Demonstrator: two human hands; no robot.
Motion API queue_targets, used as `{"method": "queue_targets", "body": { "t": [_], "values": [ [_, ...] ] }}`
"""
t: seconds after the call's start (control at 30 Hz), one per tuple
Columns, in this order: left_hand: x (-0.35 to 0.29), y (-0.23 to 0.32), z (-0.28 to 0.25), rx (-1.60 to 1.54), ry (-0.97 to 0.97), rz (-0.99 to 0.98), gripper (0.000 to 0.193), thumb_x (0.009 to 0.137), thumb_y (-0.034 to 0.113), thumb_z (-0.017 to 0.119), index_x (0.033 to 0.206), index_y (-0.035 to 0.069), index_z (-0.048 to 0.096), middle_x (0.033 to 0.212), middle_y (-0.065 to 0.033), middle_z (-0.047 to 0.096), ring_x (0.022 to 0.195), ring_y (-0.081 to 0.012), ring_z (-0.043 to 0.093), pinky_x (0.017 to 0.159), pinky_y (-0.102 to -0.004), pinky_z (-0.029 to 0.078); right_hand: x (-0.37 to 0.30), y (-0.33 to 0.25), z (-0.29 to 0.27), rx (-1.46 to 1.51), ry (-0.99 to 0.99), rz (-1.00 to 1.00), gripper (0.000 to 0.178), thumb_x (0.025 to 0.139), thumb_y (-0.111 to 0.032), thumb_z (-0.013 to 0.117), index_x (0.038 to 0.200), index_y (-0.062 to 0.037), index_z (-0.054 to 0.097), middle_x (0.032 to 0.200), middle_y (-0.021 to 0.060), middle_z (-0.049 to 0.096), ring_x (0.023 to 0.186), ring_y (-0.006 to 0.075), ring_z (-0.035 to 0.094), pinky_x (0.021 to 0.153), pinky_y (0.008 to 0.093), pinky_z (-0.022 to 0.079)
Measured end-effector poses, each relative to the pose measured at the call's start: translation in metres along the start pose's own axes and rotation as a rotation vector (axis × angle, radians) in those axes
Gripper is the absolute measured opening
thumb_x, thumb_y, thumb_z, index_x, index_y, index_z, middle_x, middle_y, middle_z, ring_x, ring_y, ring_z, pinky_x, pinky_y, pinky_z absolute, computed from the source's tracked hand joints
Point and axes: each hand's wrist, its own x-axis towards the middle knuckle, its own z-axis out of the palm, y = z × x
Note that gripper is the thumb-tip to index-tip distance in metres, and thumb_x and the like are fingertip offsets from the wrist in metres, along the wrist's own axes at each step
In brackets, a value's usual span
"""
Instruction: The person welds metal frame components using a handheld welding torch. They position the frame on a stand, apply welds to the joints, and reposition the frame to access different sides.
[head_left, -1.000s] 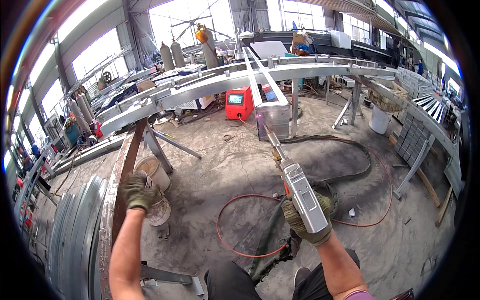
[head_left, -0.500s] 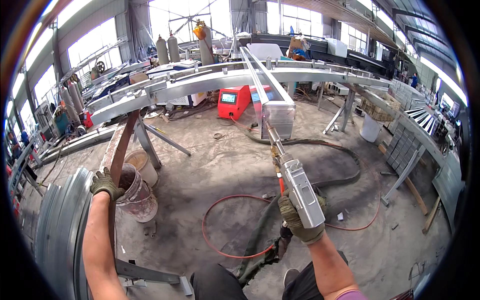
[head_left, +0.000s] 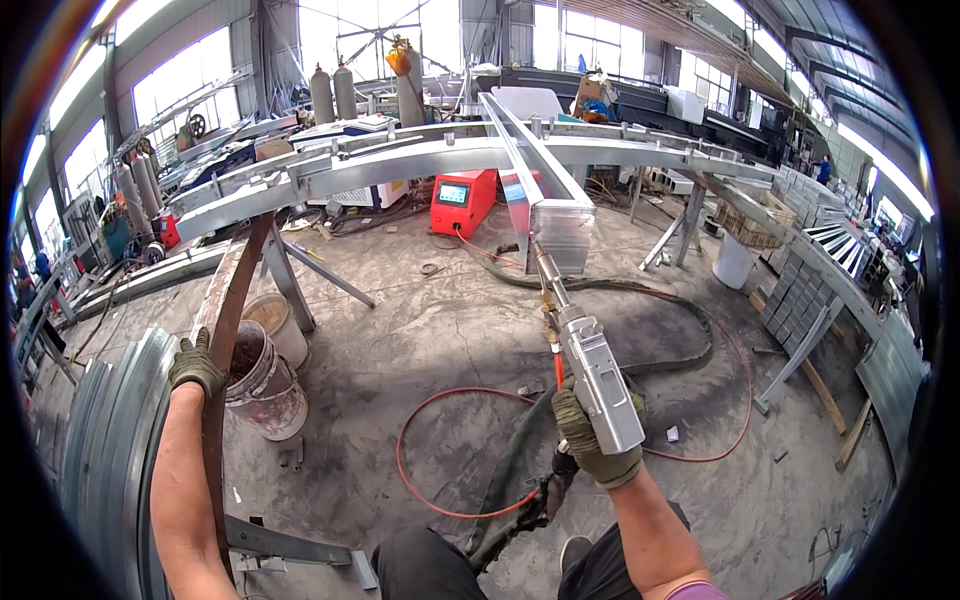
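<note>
My right hand (head_left: 598, 440), in a dark green work glove, is wrapped round the silver body of a handheld welding gun (head_left: 600, 380). The gun's narrow nozzle points away from me, its tip against or very close to the near end of a box-shaped shiny metal frame (head_left: 562, 238). Whether the tip touches cannot be made out. My left hand (head_left: 198, 367), gloved too, rests on a brown rusty steel beam (head_left: 222, 310) at the left, fingers stretched forward and slightly apart. Beside that hand stand curved galvanized metal sheets (head_left: 115, 430).
Long metal rails (head_left: 400, 160) on trestle legs cross ahead of me. A red machine with a screen (head_left: 463, 203) sits beyond. An orange hose (head_left: 400, 450) and a dark sheathed cable (head_left: 690, 360) loop over the floor. A dirty bucket (head_left: 268, 395) stands near my left hand.
The view has shifted slightly. My left hand appears a little farther left on the beam. The welding gun stays at the frame's end in my right hand.
</note>
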Motion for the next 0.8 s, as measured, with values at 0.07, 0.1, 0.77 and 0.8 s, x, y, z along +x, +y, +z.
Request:
{"method": "queue_targets", "body": {
  "t": [0.07, 0.1, 0.77, 0.8],
  "values": [
    [0.001, -0.001, 0.001, -0.006, 0.009, -0.001, 0.108, 0.086, 0.044, 0.080, 0.174, 0.026, 0.019, 0.170, -0.0265, 0.032, 0.150, -0.0460, 0.046, 0.120, -0.0523, 0.045, 0.003, -0.001, 0.000, -0.074, -0.006, -0.079, 0.011, 0.089, -0.011, 0.080, 0.099, -0.0056, 0.077, 0.089, 0.0100, 0.075, 0.078, 0.0296, 0.074, 0.070, 0.0401, 0.059],
    [0.004, -0.005, 0.005, -0.007, 0.023, -0.004, 0.107, 0.087, 0.044, 0.080, 0.173, 0.025, 0.020, 0.169, -0.0264, 0.033, 0.150, -0.0459, 0.047, 0.120, -0.0525, 0.045, 0.004, -0.002, 0.000, -0.091, -0.009, -0.115, 0.012, 0.090, -0.009, 0.079, 0.102, -0.0053, 0.077, 0.090, 0.0096, 0.075, 0.079, 0.0284, 0.073, 0.071, 0.0397, 0.059],
    [0.004, -0.004, 0.004, -0.026, 0.014, -0.003, 0.105, 0.088, 0.042, 0.081, 0.173, 0.023, 0.022, 0.170, -0.0256, 0.032, 0.150, -0.0454, 0.046, 0.121, -0.0519, 0.044, 0.004, 0.001, 0.002, -0.127, -0.046, -0.136, 0.011, 0.088, -0.012, 0.078, 0.098, -0.0072, 0.076, 0.088, 0.0094, 0.074, 0.077, 0.0303, 0.073, 0.069, 0.0410, 0.059],
    [0.004, -0.004, 0.004, -0.026, 0.013, 0.000, 0.105, 0.088, 0.042, 0.081, 0.173, 0.023, 0.022, 0.171, -0.0255, 0.032, 0.151, -0.0455, 0.046, 0.122, -0.0518, 0.043, 0.001, 0.001, 0.002, -0.106, -0.054, -0.104, 0.012, 0.090, -0.013, 0.076, 0.100, -0.0072, 0.076, 0.090, 0.0085, 0.073, 0.080, 0.0291, 0.072, 0.071, 0.0407, 0.058]
  ]
}}
